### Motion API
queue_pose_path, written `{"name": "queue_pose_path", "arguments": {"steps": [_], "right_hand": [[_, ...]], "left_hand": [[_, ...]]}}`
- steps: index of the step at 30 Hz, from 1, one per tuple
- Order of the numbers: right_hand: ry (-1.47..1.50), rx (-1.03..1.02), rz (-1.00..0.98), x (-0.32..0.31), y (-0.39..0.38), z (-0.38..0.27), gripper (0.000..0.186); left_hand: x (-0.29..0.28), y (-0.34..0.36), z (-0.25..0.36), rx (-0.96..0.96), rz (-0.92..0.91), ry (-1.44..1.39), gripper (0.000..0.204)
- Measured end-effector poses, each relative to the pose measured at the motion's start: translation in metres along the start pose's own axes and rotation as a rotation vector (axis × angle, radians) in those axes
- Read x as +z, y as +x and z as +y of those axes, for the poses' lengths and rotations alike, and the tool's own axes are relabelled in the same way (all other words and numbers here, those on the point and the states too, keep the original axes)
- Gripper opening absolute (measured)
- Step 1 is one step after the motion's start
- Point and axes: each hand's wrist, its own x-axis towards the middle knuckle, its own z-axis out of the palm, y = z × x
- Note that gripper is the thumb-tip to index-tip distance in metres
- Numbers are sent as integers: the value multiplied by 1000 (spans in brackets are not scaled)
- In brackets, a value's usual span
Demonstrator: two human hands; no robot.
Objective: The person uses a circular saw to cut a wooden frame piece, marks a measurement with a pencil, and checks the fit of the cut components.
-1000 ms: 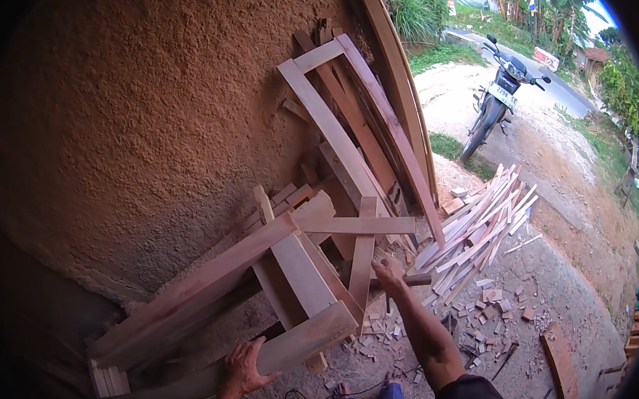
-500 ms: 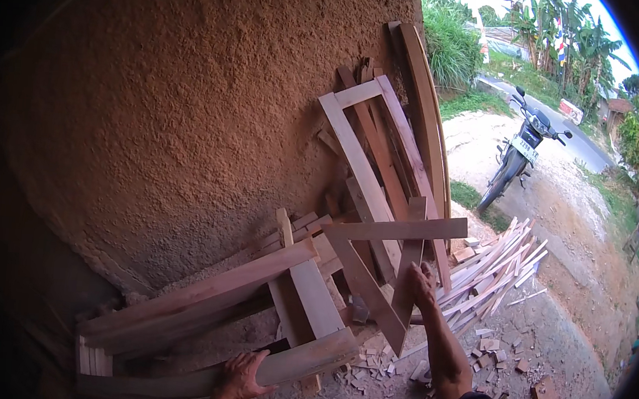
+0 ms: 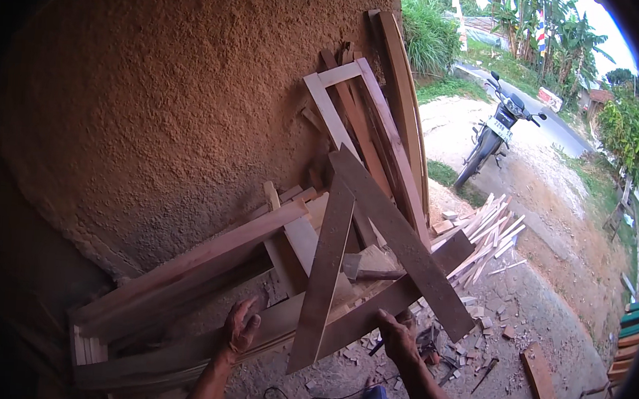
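My right hand (image 3: 399, 335) is closed on the lower board of a triangular frame (image 3: 394, 242) of three crossed planks, which is tilted up in front of me. My left hand (image 3: 240, 327) has its fingers apart and slightly bent, just above the curved near board of a long wooden frame (image 3: 137, 366), left of the triangle. A pale piece (image 3: 367, 264) with a darker part shows through the triangle; I cannot make out what it is. Part of the long frame is hidden behind the triangle.
Frames and planks (image 3: 398, 131) lean on the rough wall (image 3: 155, 114). Thin strips (image 3: 495, 227) are piled to the right, with offcuts, tools, a cord and a board (image 3: 540, 385) on the floor. A motorcycle (image 3: 490, 137) stands outside by a road.
The triangular frame has turned and come nearer and lower with my right hand. My left hand has risen from the near board and its fingers have tilted up.
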Motion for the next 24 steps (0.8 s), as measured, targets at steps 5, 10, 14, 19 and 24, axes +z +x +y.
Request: {"name": "queue_pose_path", "arguments": {"steps": [5,10,14,19,24], "right_hand": [[-17,290,3,43,-68,82,27],[-9,406,69,84,-92,118,37],[61,331,-25,109,-94,129,32],[-148,136,-264,83,-60,162,44],[-518,339,-294,66,-52,93,56]], "left_hand": [[-3,2,18,-31,124,-11,67],[4,-15,61,195,4,367,74],[27,-24,79,127,-291,260,85],[29,-3,68,238,-627,476,109],[29,7,64,288,-672,647,115]]}}
